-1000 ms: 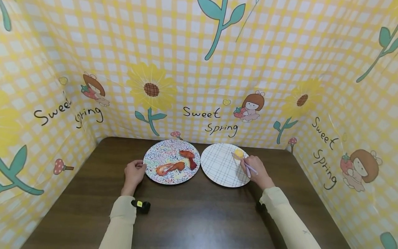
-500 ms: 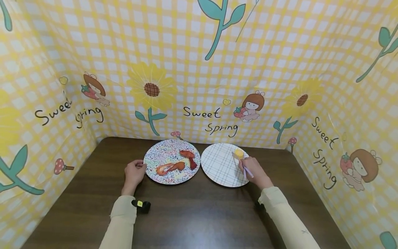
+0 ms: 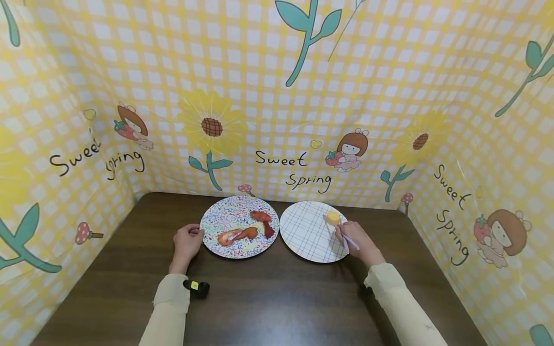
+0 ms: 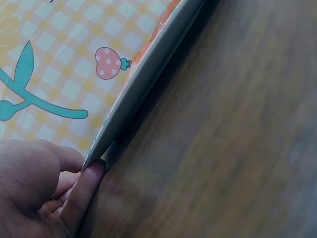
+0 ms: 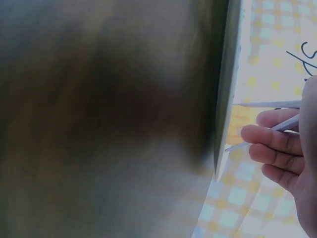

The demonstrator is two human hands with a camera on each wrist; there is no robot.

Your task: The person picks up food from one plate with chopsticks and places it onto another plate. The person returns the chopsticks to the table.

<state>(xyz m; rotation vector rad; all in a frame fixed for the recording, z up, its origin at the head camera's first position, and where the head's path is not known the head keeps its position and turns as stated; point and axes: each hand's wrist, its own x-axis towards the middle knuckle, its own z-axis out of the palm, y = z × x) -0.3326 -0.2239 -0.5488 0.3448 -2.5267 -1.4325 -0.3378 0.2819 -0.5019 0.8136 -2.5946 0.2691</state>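
Note:
My left hand [image 3: 188,241] pinches the left rim of a round plate with a multicoloured squiggle pattern [image 3: 225,211]; the left wrist view shows its fingers at the plate's edge. On that plate lie a shrimp-like piece [image 3: 226,238], an orange-brown drumstick-shaped piece [image 3: 248,233] and reddish pieces [image 3: 260,216]. My right hand [image 3: 358,240] holds a pair of pale purple chopsticks [image 3: 351,241] over a white plate with a grid of lines [image 3: 303,230]. In both the head and right wrist views, the chopstick tips are beside a round yellow piece [image 3: 333,217] on this plate. Whether they grip it, I cannot tell.
Both plates stand side by side near the back edge of a dark brown wooden table [image 3: 277,298]. Yellow checked cloth [image 3: 268,110] with printed flowers and figures encloses the back and sides. A black wrist strap device [image 3: 198,288] sits on the left wrist.
My right hand and the chopsticks shift slightly at the yellow piece, inward and then back to the right. My left hand and both plates hold still; the head view tilts a little.

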